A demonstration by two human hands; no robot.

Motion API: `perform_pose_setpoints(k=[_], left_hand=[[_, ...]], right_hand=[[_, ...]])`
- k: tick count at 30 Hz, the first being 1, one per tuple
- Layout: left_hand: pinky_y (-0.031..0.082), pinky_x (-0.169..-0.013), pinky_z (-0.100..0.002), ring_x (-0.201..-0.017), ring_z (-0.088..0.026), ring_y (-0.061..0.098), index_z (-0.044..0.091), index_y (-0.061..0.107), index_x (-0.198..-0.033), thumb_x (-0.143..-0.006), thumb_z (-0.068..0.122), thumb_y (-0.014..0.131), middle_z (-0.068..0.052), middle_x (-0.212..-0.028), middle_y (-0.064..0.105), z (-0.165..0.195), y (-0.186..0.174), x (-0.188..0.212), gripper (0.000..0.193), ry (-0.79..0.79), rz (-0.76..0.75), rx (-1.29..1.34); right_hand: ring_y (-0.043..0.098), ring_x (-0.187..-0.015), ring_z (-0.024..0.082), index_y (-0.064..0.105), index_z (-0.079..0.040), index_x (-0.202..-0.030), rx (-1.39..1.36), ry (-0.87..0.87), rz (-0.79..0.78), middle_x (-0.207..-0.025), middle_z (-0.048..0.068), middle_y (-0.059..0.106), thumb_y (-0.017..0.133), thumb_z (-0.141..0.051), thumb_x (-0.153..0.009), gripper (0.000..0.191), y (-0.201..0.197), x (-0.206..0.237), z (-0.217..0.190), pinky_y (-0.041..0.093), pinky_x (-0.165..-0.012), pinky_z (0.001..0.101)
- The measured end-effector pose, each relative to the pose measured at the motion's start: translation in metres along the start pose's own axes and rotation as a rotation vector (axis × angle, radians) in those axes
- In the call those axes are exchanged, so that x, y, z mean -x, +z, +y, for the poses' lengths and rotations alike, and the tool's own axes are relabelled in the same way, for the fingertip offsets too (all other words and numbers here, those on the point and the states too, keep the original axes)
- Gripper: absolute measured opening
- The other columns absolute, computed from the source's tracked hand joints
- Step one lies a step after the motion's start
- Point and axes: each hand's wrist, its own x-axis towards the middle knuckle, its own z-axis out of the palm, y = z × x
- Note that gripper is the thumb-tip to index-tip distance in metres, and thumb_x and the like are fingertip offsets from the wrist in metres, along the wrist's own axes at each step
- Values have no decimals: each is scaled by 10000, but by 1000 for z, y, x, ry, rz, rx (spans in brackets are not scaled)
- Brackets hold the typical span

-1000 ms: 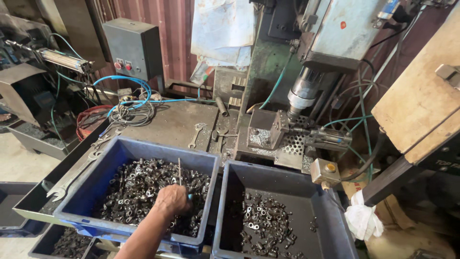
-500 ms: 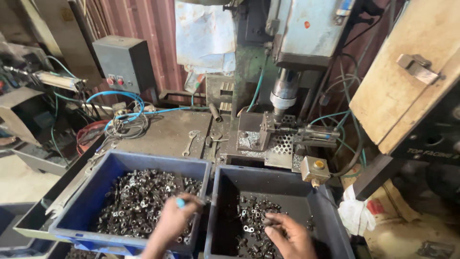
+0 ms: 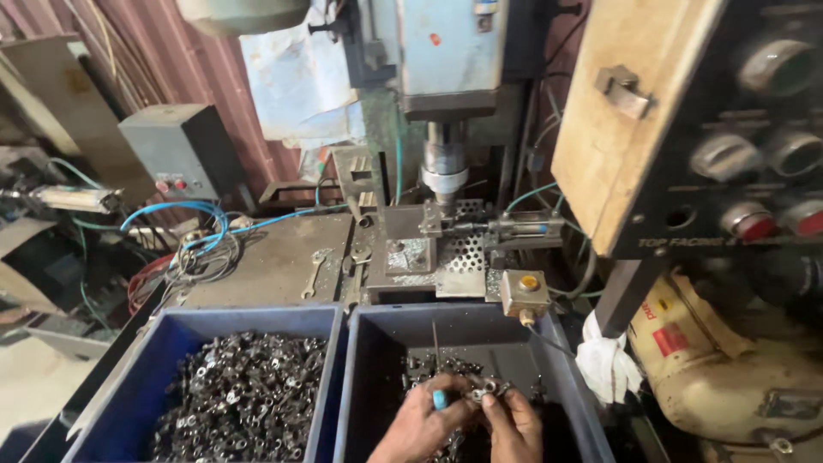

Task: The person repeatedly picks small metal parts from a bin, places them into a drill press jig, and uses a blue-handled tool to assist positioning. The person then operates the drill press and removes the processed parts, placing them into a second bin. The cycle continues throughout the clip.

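Small ringed metal parts (image 3: 480, 391) between both hands' (image 3: 467, 420) fingertips, over dark bin (image 3: 377, 360)

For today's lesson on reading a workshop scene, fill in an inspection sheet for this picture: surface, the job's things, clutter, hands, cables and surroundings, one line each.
Surface: worn metal bench behind two plastic bins.
Job's things: right bin, partly filled with small dark metal parts; thin rod with a blue handle; small metal parts at the fingertips.
Clutter: two spanners on the bench; white rag beside the right bin; left blue bin heaped with parts.
Hands: left hand grips the rod; right hand pinches parts; both over the right bin.
Cables: blue hose and tangled wires at bench left.
Surroundings: drill press, grey control box, yellow push-button box, corrugated wall.
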Motion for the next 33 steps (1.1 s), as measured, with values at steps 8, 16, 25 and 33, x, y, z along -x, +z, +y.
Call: perform_pose_setpoints(k=[8,16,25,33], left_hand=[[578,-714,-523,-755,-414,723,131,579,-1291,-835,184,685,-208,-800,737,77,-64,-61,470,258,259,-856],[579,-725,-503,-786,-395,731,156,764,-975,-840,239,693,-197,-803,740,152,-83,-131,173,256,307,-1205],[581,-765,-475,-826,-376,735,98,779,-846,-779,225,715,-207,-857,740,148,-78,-189,158,171,166,-1271],[581,-724,-442,-810,-378,758,98,766,-972,-822,252,687,-199,-855,759,37,-116,-123,229,263,163,-544]], right_hand=[[751,-838,237,666,12,-1223,140,195,180,-984,159,738,670,-10,-899,325,-20,-18,-19,568,-699,341],[718,-828,142,642,-3,-1256,388,230,8,-1004,77,765,674,-22,-888,369,-5,-17,-17,557,-688,287],[712,-719,138,705,-41,-1133,432,329,-11,-891,74,762,690,-112,-896,247,3,-11,-32,541,-636,284],[704,-685,179,714,-30,-1044,333,349,74,-826,95,749,704,-144,-906,179,-6,-13,-26,518,-609,299]])
